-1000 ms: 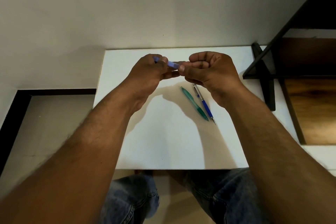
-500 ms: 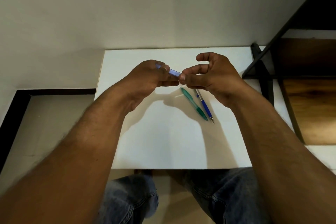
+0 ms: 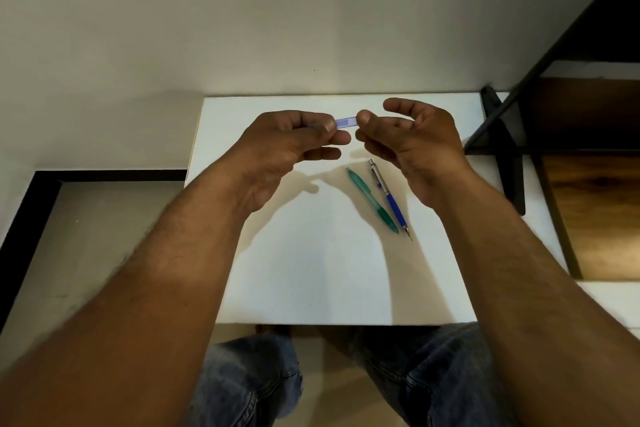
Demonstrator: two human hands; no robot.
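**A:** Where's the blue tube (image 3: 345, 122)?

**B:** Upper middle of the frame, held level in the air above the far part of the white surface (image 3: 311, 270), between the two hands.

**A:** How will it handle?

**B:** I'd judge it very light and stiff. It looks like thin, see-through plastic, so probably slick and easy to crack if squeezed hard. It's best taken across the barrel near an end with the fingertips and only light pressure.

**A:** And the grip?

**B:** The left hand (image 3: 284, 146) has its grip clamped on the tube's left part, thumb and forefinger pinched together over it. That covers most of its length, and only the right stub shows. The right hand (image 3: 415, 142) has its grip apart, fingers loosely spread. Just the thumb tip meets the tube's right end.

**A:** Anything below?

**B:** A green pen (image 3: 372, 199) and a blue pencil (image 3: 389, 198) lie side by side on the surface, right of centre, untouched.
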